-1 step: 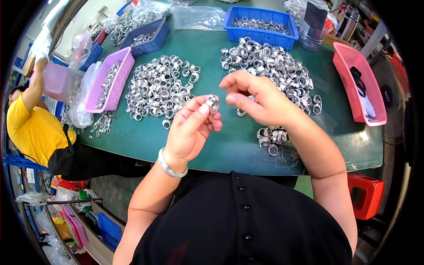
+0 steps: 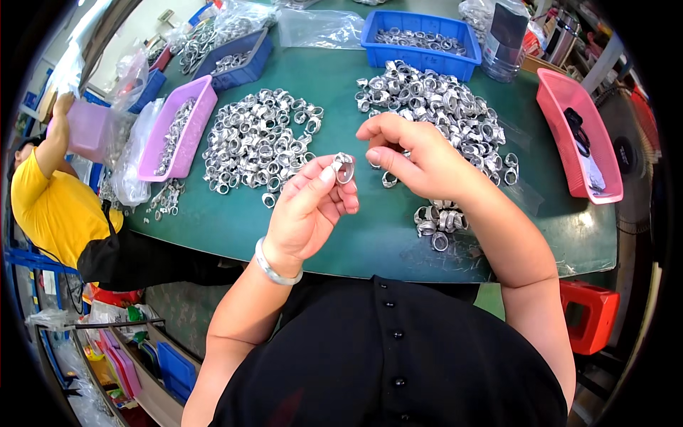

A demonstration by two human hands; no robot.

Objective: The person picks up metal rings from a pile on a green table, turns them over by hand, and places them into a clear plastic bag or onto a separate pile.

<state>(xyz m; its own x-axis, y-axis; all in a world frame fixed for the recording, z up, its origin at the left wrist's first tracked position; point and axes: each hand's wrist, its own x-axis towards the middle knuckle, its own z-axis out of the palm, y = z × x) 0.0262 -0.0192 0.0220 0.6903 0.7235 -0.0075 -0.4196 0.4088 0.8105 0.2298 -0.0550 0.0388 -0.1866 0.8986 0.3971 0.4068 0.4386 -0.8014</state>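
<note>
Between the thumb and fingers of my left hand (image 2: 306,206) is a silvery metal ring (image 2: 344,169) with a thicker lump on one side, its opening showing. My right hand (image 2: 416,156) hovers just to the right of it, fingers bent and thumb apart from the forefinger, with nothing visible between them. Beyond my left hand lies a spread pile of similar rings (image 2: 256,139). A larger heap of rings (image 2: 434,99) lies beyond my right hand, which covers part of it. A small cluster of rings (image 2: 441,222) sits near the table edge by my right forearm.
On the green table (image 2: 356,249) stand a blue bin (image 2: 420,62) of rings, another blue bin (image 2: 249,60), a pink basket (image 2: 199,132) with metal parts and a pink basket (image 2: 580,135) with a black item. At left, a person in yellow (image 2: 53,203) raises an arm.
The ring in my left hand has turned slightly, showing more of its opening. My right hand has shifted very little.
</note>
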